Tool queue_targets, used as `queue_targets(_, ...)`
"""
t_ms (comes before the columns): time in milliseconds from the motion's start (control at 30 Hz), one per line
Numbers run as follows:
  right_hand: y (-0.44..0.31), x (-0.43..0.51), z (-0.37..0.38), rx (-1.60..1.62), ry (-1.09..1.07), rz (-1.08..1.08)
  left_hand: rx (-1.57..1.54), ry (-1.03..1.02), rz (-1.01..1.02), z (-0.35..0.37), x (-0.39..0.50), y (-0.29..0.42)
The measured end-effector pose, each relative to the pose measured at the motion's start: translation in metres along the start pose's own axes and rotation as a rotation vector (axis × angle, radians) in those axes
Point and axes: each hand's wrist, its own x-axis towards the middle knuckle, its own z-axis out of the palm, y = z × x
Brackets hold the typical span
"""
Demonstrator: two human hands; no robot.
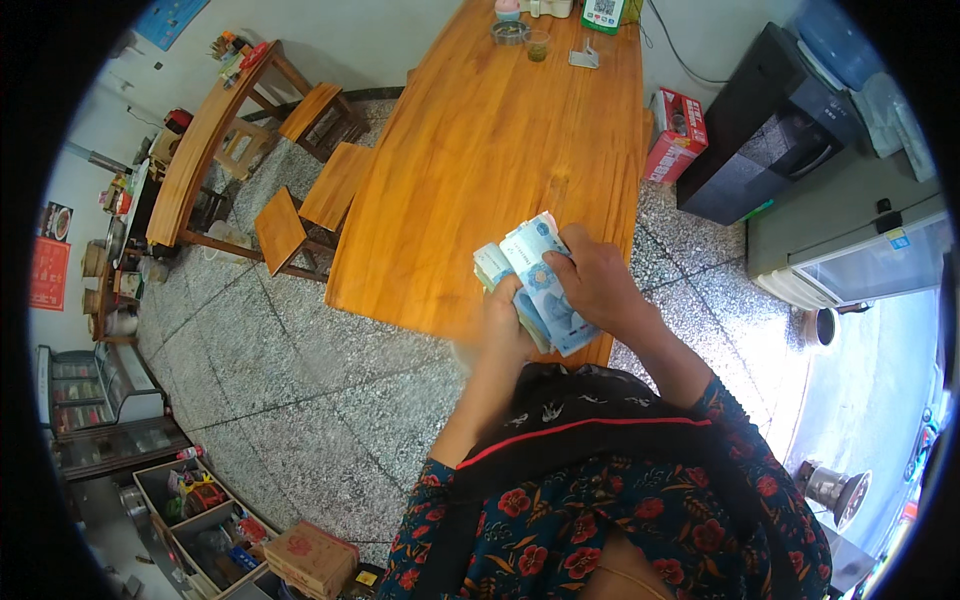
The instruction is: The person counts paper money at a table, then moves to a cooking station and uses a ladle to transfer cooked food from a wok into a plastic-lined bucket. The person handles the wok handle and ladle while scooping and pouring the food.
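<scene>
My left hand (pixel 504 311) grips a stack of folded banknotes (pixel 495 264), mostly pale green and blue at the edges. Against it, my right hand (pixel 598 276) pinches a bluish batch of banknotes (pixel 541 270) between thumb and fingers. The two batches overlap in front of my waist, above the near end of a varnished wooden table (pixel 480 187). How many notes there are cannot be told. Below my forearms is a black apron (pixel 570 450) with red piping.
On the table's far end stand a glass ashtray (pixel 510 32), a plastic cup (pixel 537 46) and a stand with a printed code (pixel 602 13). Wooden stools (pixel 279 231) are at left. A water dispenser (pixel 765 127) and a red carton (pixel 675 135) stand right. Boxes (pixel 311 556) lie lower left.
</scene>
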Motion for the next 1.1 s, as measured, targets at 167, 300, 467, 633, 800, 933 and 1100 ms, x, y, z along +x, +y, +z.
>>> queue_targets(167,0.010,0.008,0.017,-0.430,-0.009,-0.146,-0.112,0.022,-0.031,0.007,0.000,-0.006)
queue_targets(300,0.005,0.009,0.025,-0.513,-0.004,-0.202,0.036,0.060,0.108,0.006,0.004,-0.015)
queue_targets(467,-0.002,0.006,0.025,-0.580,-0.026,-0.301,0.147,0.066,0.168,0.004,0.004,-0.016)
queue_targets(633,0.002,-0.008,0.020,-0.586,-0.030,-0.249,0.056,0.122,0.273,0.008,0.002,-0.013)
queue_targets(800,0.002,-0.012,0.033,-0.549,-0.050,-0.165,0.033,0.015,0.273,0.011,-0.001,-0.013)
queue_targets(933,0.000,-0.019,0.032,-0.443,-0.062,-0.169,0.060,0.003,0.287,0.008,0.001,-0.012)
queue_targets(1100,0.011,-0.020,0.010,-0.061,0.123,-0.195,0.064,0.030,0.322,0.003,0.004,-0.006)
